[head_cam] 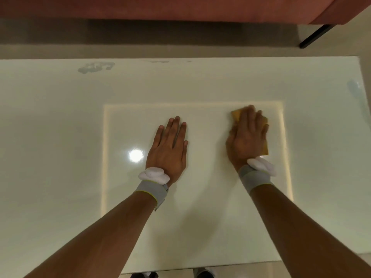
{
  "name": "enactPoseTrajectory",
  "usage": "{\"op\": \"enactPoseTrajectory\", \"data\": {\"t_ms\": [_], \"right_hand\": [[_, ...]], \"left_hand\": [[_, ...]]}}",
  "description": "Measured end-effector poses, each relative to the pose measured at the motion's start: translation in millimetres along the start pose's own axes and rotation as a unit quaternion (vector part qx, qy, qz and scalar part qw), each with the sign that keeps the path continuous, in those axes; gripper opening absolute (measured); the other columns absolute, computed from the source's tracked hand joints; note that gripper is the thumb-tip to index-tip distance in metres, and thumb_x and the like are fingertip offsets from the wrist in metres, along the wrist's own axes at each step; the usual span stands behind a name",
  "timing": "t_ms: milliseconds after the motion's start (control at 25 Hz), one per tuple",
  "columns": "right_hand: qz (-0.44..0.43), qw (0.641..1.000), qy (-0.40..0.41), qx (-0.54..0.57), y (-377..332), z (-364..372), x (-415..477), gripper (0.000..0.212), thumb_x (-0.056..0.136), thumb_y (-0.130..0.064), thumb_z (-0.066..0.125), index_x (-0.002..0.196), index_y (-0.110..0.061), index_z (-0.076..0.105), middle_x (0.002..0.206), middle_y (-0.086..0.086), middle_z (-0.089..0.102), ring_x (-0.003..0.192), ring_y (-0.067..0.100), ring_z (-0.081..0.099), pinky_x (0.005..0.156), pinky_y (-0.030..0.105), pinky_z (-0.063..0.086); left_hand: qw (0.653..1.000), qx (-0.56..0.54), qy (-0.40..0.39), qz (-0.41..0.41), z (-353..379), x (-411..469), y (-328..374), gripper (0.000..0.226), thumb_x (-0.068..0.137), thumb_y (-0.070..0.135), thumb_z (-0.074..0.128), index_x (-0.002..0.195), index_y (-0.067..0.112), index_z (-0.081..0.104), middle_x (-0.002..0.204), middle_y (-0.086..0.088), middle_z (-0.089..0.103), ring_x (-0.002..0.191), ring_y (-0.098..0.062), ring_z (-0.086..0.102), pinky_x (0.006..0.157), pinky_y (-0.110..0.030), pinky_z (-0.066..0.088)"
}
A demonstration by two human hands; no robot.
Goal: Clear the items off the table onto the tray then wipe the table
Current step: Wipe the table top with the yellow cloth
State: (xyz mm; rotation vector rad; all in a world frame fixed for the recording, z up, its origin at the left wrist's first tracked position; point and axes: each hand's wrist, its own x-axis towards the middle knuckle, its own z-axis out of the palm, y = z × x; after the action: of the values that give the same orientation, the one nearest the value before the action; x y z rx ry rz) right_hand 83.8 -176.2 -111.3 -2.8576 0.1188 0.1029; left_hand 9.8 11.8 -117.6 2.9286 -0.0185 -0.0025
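The glossy white table fills most of the head view. My right hand lies flat on a yellow cloth right of the table's middle, fingers straight and pressing it down; the hand covers most of the cloth. My left hand rests palm down on the bare tabletop near the middle, fingers straight, holding nothing. A grey smear marks the far left part of the table. Neither a tray nor any items show on the table.
A reddish sofa with a black leg stands beyond the table's far edge. A faint smudge sits near the table's right edge. Shoes show below the near edge.
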Motion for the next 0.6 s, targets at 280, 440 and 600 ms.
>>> {"op": "enactPoseTrajectory", "data": {"t_ms": [280,440,600], "right_hand": [[-0.169,0.984,-0.058,-0.025,9,2,-95,0.051,0.101,-0.028,0.027,0.149,-0.013,0.033,0.157,0.003,0.027,0.146,0.028,0.024,0.119,0.048,0.013],[0.061,0.998,-0.004,0.002,-5,4,-28,0.053,0.103,-0.03,0.026,0.153,-0.014,0.02,0.161,0.001,0.017,0.149,0.026,0.011,0.12,0.049,0.007],[-0.207,0.976,-0.06,-0.034,-7,7,-124,0.05,0.1,-0.026,0.034,0.148,-0.013,0.036,0.157,0.002,0.03,0.145,0.027,0.024,0.118,0.05,0.017]], "left_hand": [[1.0,-0.012,-0.001,0.011,-2,1,-4,0.051,0.1,0.023,0.02,0.148,0.009,0.031,0.155,-0.012,0.028,0.145,-0.024,0.023,0.119,-0.042,0.017],[1.0,-0.023,0.009,0.014,3,1,-4,0.05,0.1,0.022,0.022,0.147,0.008,0.033,0.155,-0.011,0.03,0.145,-0.024,0.024,0.119,-0.043,0.018],[0.999,-0.045,-0.003,0.024,-2,1,-4,0.049,0.099,0.017,0.024,0.146,0.007,0.035,0.154,-0.011,0.032,0.144,-0.025,0.026,0.118,-0.043,0.018]]}}
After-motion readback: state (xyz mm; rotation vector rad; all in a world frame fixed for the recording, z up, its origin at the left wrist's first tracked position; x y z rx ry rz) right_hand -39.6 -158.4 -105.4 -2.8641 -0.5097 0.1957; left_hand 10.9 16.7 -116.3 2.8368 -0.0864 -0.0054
